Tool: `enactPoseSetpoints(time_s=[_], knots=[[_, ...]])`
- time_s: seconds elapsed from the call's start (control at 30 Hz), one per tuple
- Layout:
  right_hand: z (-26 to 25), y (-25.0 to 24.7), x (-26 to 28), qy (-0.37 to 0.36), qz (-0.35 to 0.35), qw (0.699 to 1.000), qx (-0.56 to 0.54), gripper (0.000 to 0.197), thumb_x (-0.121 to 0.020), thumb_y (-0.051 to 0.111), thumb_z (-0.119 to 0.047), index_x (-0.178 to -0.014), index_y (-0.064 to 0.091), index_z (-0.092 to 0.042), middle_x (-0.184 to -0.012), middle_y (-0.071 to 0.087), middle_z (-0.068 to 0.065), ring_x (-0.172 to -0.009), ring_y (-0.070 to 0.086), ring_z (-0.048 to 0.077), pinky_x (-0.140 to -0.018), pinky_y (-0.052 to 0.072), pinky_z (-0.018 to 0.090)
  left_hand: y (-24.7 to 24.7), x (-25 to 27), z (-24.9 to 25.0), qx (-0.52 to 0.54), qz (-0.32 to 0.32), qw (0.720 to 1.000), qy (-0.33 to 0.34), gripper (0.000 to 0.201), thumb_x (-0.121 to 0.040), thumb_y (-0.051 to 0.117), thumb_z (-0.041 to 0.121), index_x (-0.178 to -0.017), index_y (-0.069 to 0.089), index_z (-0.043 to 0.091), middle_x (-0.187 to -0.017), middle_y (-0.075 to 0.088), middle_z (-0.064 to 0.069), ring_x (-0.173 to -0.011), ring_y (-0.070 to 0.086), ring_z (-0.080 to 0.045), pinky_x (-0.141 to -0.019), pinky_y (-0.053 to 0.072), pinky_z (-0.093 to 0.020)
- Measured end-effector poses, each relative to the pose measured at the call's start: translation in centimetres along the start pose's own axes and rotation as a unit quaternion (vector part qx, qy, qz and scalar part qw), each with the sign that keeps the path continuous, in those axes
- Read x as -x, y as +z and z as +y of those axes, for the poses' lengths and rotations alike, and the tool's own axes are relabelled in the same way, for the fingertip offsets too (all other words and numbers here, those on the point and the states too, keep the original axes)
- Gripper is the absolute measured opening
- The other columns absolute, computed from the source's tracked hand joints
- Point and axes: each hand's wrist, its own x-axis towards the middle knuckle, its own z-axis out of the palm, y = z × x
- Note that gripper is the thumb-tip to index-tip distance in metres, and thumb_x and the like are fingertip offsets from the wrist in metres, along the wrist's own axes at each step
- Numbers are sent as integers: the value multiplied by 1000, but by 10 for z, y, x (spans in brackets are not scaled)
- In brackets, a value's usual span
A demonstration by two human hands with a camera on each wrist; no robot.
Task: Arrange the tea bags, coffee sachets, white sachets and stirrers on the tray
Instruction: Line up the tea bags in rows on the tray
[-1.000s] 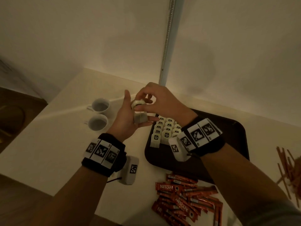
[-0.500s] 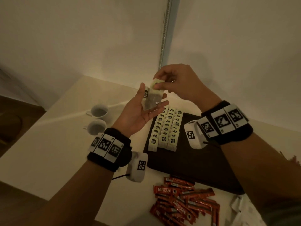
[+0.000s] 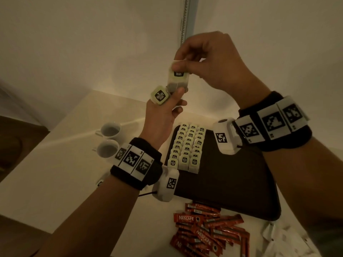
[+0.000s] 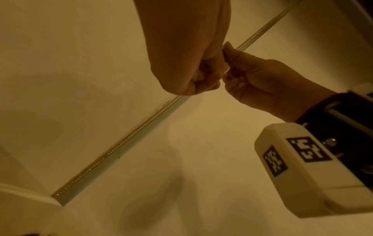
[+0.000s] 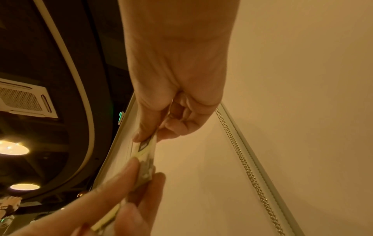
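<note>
Above the tray (image 3: 232,182), a tea bag (image 3: 178,79) hangs pinched at its top by the right hand (image 3: 209,60); the left hand (image 3: 163,112) grips its lower edge and a second tag (image 3: 160,95). Three rows of tea bags (image 3: 186,147) lie on the tray; coffee sachets (image 3: 207,232) lie on the table (image 3: 55,164).

A pale bench (image 3: 55,164) fills the lower half of the head view, its far edge meeting the wall. Two white cups (image 3: 109,140) stand one behind the other left of centre. A dark tray (image 3: 232,182) lies at centre right, with three neat rows of tea bags (image 3: 187,145) along its left side. In front of the tray, at the bottom centre, red coffee sachets (image 3: 209,232) lie in a loose heap directly on the bench. At the lower right corner lie white sachets (image 3: 285,242), partly cut off by the frame edge.
</note>
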Motion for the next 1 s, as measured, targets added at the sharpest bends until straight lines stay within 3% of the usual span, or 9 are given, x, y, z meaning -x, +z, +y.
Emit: enactPoseSetpoints(time_s=[0.13, 0.23, 0.37, 0.47, 0.6, 0.7, 0.8, 1.0], knots=[[9, 2, 12, 20, 4, 1000, -15, 11, -76, 76, -24, -84, 69, -21, -72, 63, -12, -61, 56, -6, -65, 45, 8, -12, 3, -9, -33, -3, 999, -38, 30, -76, 67, 26, -103, 60, 14, -93, 66, -6, -60, 61, -10, -52, 46, -18], [31, 12, 34, 58, -15, 998, -12, 13, -77, 75, -20, -88, 69, -22, -72, 63, -14, -60, 56, -7, -63, 43, 6, -35, 5, -16, -29, 43, 991, -120, 24, -90, 56, 35, -98, 52, 13, -81, 68, -5, -54, 60, -17, -47, 45, -21], [77, 51, 89, 148, -127, 980, 41, 13, -84, 68, -18, -96, 70, -19, -82, 68, -4, -71, 60, 3, -68, 43, 4, -67, 11, -18, -6, 91, 984, -151, 17, -95, 32, 15, -83, 43, 11, -73, 67, -10, -57, 65, -27, -44, 44, -20], [105, 85, 134, 235, -238, 942, 23, 17, -91, 59, -16, -104, 66, -10, -100, 69, 3, -84, 62, 7, -76, 47, 10, -78, 13, -17, -25, 83, 986, -139, 15, -96, 35, 11, -86, 46, 11, -79, 66, -10, -74, 70, -30, -49, 49, -21], [132, 123, 168, 275, -317, 907, 48, 17, -92, 56, -15, -106, 63, -8, -105, 62, 4, -88, 51, 6, -66, 38, 5, -85, 12, -15, -93, 92, 985, -116, 11, -97, 46, 14, -91, 55, 16, -84, 69, -4, -84, 70, -26, -57, 53, -27], [147, 141, 177, 288, -317, 902, 50, 21, -92, 56, -16, -109, 63, -6, -111, 63, 8, -98, 56, 14, -79, 41, 12, -86, 12, -17, -97, 108, 983, -110, 10, -98, 48, 15, -93, 57, 17, -80, 71, -1, -77, 70, -22, -57, 53, -26], [161, 151, 178, 301, -280, 908, 80, 22, -92, 56, -15, -109, 65, -4, -112, 64, 11, -103, 58, 20, -88, 44, 23, -87, 11, -17, -54, 138, 981, -128, 14, -99, 44, 20, -97, 56, 13, -82, 68, -8, -68, 69, -21, -56, 54, -24], [177, 166, 176, 337, -209, 913, 98, 15, -91, 55, -10, -102, 64, -4, -108, 64, 11, -98, 59, 21, -83, 46, 24, -91, 12, -15, -9, 144, 977, -157, 30, -100, 37, 30, -102, 55, 6, -82, 67, -14, -67, 68, -23, -57, 56, -24]])
